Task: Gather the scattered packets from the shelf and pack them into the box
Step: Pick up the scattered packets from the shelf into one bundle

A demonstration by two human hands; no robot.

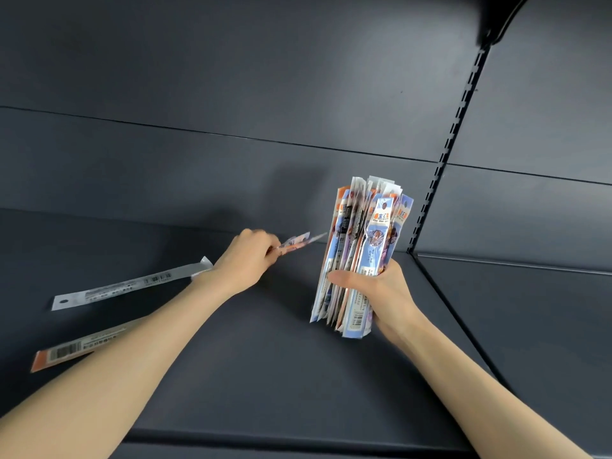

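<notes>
While the right hand [384, 289] grips an upright bundle of packets [362, 233] over the dark shelf [265, 359], the left hand [246, 256] pinches a single packet [296, 242] farther back, with a white packet [132, 283] and an orange-edged packet [63, 352] lying flat at near left.

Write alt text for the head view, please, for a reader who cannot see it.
A right hand grips an upright bundle of long, narrow blue-and-orange plastic packets over a dark grey metal shelf; the left hand pinches one more printed packet. A silver-grey packet and an orange-edged packet lie flat on it.
</notes>
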